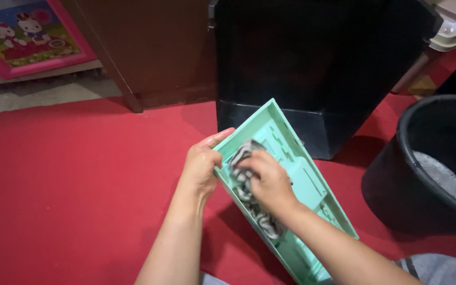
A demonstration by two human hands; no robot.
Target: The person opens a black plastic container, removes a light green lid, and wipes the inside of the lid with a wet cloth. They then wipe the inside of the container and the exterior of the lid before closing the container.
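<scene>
A long mint-green plastic tray (283, 140) with moulded ridges and slots lies tilted across my lap, its far end towards a black box. My left hand (200, 163) grips the tray's left rim, thumb over the edge. Inside the tray, my right hand (267, 179) presses a grey-and-white striped cloth (245, 149) against the bottom. More of the cloth trails out below my right wrist (265, 221).
A tall black glossy box (312, 63) stands right behind the tray on the red carpet (69, 179). A black bucket (423, 174) with grey contents sits at the right. A dark wooden cabinet (149, 47) and a pink-framed cartoon picture (25, 34) are at the back left.
</scene>
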